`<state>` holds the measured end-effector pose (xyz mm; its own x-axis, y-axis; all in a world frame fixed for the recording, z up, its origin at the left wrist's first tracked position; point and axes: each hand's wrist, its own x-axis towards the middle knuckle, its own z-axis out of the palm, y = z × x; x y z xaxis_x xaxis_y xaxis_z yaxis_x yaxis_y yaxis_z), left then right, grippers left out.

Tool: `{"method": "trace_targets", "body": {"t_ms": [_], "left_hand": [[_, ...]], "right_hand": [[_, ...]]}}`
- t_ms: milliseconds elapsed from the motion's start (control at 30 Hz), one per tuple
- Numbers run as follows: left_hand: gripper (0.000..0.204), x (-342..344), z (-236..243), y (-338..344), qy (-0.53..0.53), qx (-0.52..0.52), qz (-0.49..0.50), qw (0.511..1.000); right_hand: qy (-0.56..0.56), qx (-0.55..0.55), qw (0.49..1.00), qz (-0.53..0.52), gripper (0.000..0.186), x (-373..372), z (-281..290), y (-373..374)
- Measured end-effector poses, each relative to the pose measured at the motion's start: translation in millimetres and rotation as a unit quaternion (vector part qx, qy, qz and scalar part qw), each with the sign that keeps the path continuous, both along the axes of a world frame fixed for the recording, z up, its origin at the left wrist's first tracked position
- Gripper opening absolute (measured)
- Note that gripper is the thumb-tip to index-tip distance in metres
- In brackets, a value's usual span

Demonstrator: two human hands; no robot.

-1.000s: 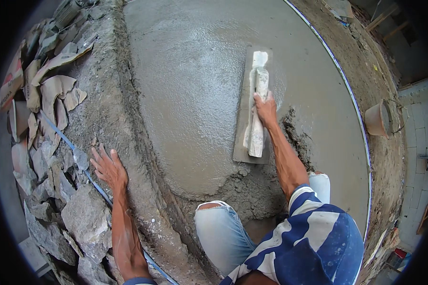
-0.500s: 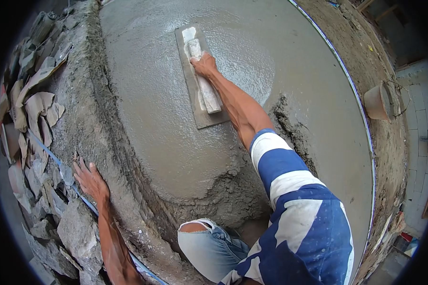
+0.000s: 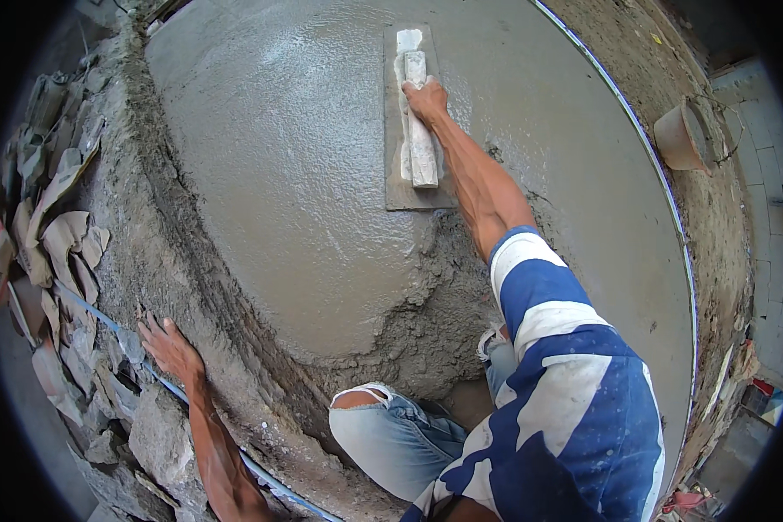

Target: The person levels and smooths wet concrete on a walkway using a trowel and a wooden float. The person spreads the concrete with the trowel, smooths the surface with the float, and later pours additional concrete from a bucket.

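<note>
My right hand [image 3: 427, 99] is wrapped round the cement-caked handle of a long rectangular finishing trowel [image 3: 422, 158]. Its flat blade lies on the wet grey concrete [image 3: 296, 235], long side pointing away from me. Just below the blade, the smooth surface breaks off into rough, lumpy mortar [image 3: 426, 322] that reaches toward my knees. On the left, my left hand [image 3: 172, 350] rests on the raised earthen edge [image 3: 161, 235], fingers spread and nothing held. A blue hose [image 3: 96, 311] runs close beside that hand.
Broken stone slabs [image 3: 158, 431] and torn brown paper [image 3: 65, 235] are heaped along the left. A thin pale strip [image 3: 644, 143] borders the concrete on the right. Beyond it stands a bucket [image 3: 677, 139] on bare soil, near a block wall [image 3: 761, 174]. My bent knee [image 3: 383, 422] is close to the mortar.
My right hand has slid the trowel to the right and slightly away, and turned the blade straighter. More rough mortar shows below it. My left hand stays on the edge.
</note>
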<state>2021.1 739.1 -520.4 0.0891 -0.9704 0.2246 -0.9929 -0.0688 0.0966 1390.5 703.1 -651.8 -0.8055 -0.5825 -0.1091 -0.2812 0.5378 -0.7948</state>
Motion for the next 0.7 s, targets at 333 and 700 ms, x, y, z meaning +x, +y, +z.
{"method": "trace_targets", "body": {"t_ms": [333,700], "left_hand": [[0.063,2.7,-4.4,-2.1,-0.015,0.013,0.013,1.000],[0.065,18.1,-13.2,-5.6,-0.025,0.005,0.037,0.999]], "right_hand": [[0.031,0.013,0.997,-0.068,0.061,-50.5,-0.4,70.2],[-0.053,-0.028,0.988,-0.146,0.048,-89.1,5.7,177.8]]}}
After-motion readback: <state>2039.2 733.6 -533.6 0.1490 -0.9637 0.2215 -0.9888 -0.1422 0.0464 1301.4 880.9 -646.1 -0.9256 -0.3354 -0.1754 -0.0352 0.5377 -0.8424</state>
